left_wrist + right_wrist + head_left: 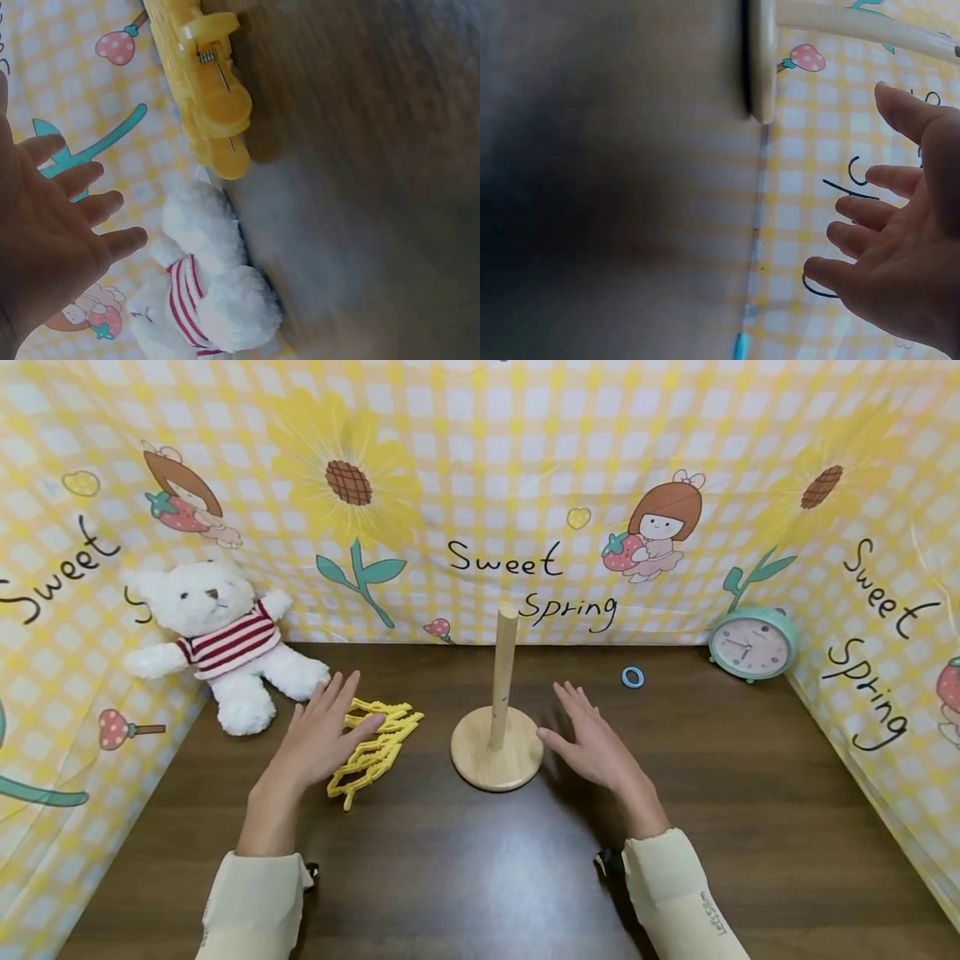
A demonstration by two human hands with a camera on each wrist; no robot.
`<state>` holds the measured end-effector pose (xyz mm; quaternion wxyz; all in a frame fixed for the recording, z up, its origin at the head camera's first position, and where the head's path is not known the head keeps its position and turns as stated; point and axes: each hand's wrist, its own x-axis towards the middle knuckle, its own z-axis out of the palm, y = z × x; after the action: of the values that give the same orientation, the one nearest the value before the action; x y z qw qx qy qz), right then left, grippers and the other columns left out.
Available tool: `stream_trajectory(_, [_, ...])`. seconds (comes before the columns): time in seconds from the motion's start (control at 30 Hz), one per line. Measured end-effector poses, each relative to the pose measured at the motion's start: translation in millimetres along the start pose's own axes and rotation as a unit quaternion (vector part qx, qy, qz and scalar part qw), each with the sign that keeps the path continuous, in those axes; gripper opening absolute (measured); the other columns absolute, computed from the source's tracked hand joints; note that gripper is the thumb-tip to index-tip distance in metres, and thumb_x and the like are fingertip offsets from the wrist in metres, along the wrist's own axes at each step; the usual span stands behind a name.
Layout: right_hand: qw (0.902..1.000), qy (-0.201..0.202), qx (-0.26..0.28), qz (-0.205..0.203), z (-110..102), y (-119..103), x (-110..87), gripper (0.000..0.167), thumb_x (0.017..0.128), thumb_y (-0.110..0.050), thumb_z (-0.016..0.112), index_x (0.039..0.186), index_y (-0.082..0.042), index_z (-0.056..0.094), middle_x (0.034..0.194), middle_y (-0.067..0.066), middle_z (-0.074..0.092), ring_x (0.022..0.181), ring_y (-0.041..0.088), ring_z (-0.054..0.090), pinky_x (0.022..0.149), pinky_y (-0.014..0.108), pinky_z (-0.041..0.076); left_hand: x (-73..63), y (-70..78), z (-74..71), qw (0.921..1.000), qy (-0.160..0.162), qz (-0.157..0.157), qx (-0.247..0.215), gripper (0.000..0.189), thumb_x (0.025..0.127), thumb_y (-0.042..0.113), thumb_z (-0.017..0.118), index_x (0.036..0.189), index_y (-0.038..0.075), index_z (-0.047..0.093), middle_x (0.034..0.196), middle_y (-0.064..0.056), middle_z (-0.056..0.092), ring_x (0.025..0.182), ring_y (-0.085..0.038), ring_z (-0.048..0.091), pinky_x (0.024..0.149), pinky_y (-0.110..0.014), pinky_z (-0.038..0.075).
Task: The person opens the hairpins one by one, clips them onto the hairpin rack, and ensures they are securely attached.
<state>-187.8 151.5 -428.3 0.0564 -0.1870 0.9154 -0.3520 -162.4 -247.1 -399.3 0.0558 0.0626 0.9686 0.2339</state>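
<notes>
My left hand (318, 731) is held over the left part of the table with fingers straight and spread, holding nothing. It overlaps a cluster of yellow spring clips (375, 756) in the head view; in the left wrist view the yellow clips (217, 97) show a metal spring and rounded ends, apart from the fingers. Between both hands stands an upright wooden post (504, 677) on a round wooden base (480, 764). Just right of that base is my right hand (592, 743), fingers extended and nothing in it, its thumb tip at the base's edge in the head view.
A white teddy bear (232, 647) in a striped top sits at the back left. Toward the back right lie a small blue ring (632, 677) and a mint-green alarm clock (752, 645). Checked cloth (465, 460) walls the brown table (465, 877) at back and sides.
</notes>
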Motion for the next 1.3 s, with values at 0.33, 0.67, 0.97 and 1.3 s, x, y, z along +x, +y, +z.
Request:
stream_trajectory(0.33, [0.9991, -0.018, 0.024, -0.028, 6.7, 8.5, 0.5, 0.073, 0.102, -0.035, 0.063, 0.16, -0.009, 0.029, 0.166, 0.015, 0.021, 0.153, 0.032, 0.015, 0.118, 0.06, 0.021, 2.4, -13.7, 0.0, 0.9991, -0.013, 0.009, -0.039, 0.091, 0.101, 0.065, 0.043, 0.164, 0.012, 0.004, 0.167, -0.022, -0.004, 0.152, -0.045, -0.006, 0.113, -0.073, 0.002])
stream_trajectory(0.67, [0.998, -0.036, 0.04, -0.033, 16.1, 16.4, 2.7, 0.078, 0.097, -0.041, 0.07, 0.159, -0.01, 0.035, 0.165, 0.013, 0.026, 0.153, 0.03, 0.015, 0.118, 0.06, 0.022, -2.8, -29.1, -0.9, 0.9954, -0.039, 0.006, -0.087, 0.086, 0.102, 0.054, 0.054, 0.162, 0.005, 0.016, 0.166, -0.026, 0.002, 0.151, -0.048, 0.0, 0.112, -0.074, 0.013])
stream_trajectory(0.97, [0.9964, -0.068, 0.043, -0.024, 21.5, 27.9, 1.5, 0.08, 0.094, -0.037, 0.074, 0.157, -0.008, 0.037, 0.164, 0.014, 0.028, 0.152, 0.032, 0.019, 0.118, 0.061, 0.018, -6.8, -48.2, 0.2, 0.988, -0.017, -0.016, -0.153, 0.087, 0.1, 0.052, 0.059, 0.163, 0.008, 0.018, 0.165, -0.025, 0.016, 0.148, -0.051, 0.017, 0.112, -0.071, 0.021])
stream_trajectory(1.3, [0.9917, -0.109, 0.038, -0.057, 23.4, 27.9, 0.9, 0.076, 0.099, -0.035, 0.068, 0.158, -0.002, 0.032, 0.163, 0.016, 0.028, 0.152, 0.032, 0.018, 0.123, 0.054, 0.004, 2.0, -64.9, 7.6, 0.9817, -0.035, -0.026, -0.185, 0.082, 0.104, 0.047, 0.056, 0.16, 0.0, 0.021, 0.161, -0.03, 0.023, 0.144, -0.053, 0.024, 0.111, -0.068, 0.027])
